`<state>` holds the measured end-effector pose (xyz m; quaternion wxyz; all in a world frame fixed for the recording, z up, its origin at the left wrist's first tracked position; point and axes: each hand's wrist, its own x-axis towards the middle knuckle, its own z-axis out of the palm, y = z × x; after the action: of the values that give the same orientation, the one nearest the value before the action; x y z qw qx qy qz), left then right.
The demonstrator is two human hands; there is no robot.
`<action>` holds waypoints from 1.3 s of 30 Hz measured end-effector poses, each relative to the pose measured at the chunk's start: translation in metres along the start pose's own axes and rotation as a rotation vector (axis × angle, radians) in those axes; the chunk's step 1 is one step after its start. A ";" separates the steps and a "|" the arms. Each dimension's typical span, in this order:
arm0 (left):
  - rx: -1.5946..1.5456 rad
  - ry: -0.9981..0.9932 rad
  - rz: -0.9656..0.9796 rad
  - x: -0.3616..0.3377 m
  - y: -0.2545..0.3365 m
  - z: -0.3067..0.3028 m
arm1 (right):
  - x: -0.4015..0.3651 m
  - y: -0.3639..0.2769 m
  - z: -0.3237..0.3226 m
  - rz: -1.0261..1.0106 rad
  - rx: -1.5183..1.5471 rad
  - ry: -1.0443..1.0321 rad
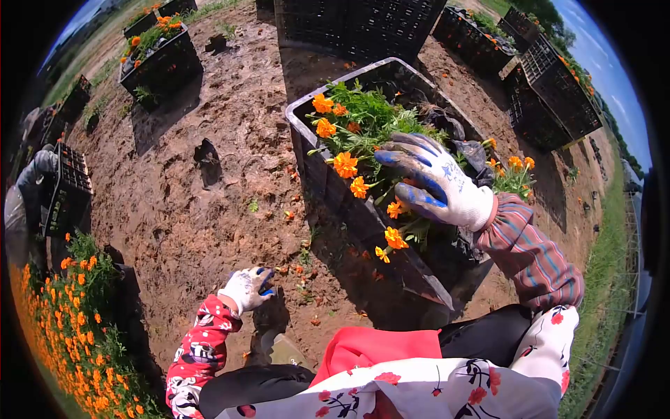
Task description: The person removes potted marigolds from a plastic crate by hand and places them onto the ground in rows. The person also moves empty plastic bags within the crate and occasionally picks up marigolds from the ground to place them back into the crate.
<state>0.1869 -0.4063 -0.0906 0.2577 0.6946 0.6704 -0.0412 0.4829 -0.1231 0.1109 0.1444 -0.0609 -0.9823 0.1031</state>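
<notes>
My right hand (436, 183), in a white glove with blue-stained fingers, rests over the green foliage of orange-flowered plants (363, 129) in a black plastic crate (335, 195). Its fingers are spread on the leaves. Orange blooms hang over the crate's left side, near the fingertips. My left hand (249, 290), gloved the same way, is low over the bare soil, left of the crate, with fingers apart and slightly curled. It holds nothing that I can see. Dark plastic pots (471, 153) lie in the crate to the right of my right hand.
A bed of orange flowers (77, 314) stands at the lower left. Black crates stand at the upper left (164, 66), far left (70, 185), top (356, 28) and upper right (558, 91). Muddy soil (237, 140) lies between them. More orange flowers (515, 174) are right of my glove.
</notes>
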 end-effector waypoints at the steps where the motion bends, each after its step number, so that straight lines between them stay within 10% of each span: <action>1: -0.021 -0.001 -0.011 -0.004 -0.003 0.000 | 0.000 0.002 -0.014 0.063 0.060 0.062; 5: -0.129 -0.057 -0.142 -0.015 -0.016 0.003 | -0.031 0.000 -0.068 0.154 -0.254 0.139; 9: 0.007 0.063 -0.146 -0.006 0.004 -0.011 | -0.051 -0.025 -0.033 0.004 -0.280 -0.234; 11: 0.060 0.472 0.065 0.008 0.035 -0.042 | -0.040 -0.020 -0.015 -0.031 -0.330 -0.319; 17: 0.191 0.742 0.575 0.039 0.117 -0.151 | -0.010 0.021 0.039 0.054 -0.353 -0.127; 25: 0.081 0.639 0.899 0.177 0.087 -0.199 | -0.006 0.028 0.049 0.103 -0.382 -0.082; 31: 0.120 0.092 0.314 0.229 0.093 -0.241 | 0.000 0.019 0.048 0.169 -0.381 -0.189; 35: 0.134 0.335 0.355 0.192 0.086 -0.223 | 0.008 0.007 0.037 0.162 -0.331 -0.275; 38: 0.085 1.004 0.514 0.119 0.058 -0.182 | 0.025 -0.002 0.038 0.105 -0.343 -0.152; 39: -0.031 0.904 0.483 0.099 0.042 -0.166 | 0.030 -0.005 0.042 0.074 -0.453 -0.143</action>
<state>0.1886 -0.2460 0.0259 -0.0453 0.7740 0.5360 0.3340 0.4412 -0.1308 0.0810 0.0532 -0.1200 -0.9851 -0.1108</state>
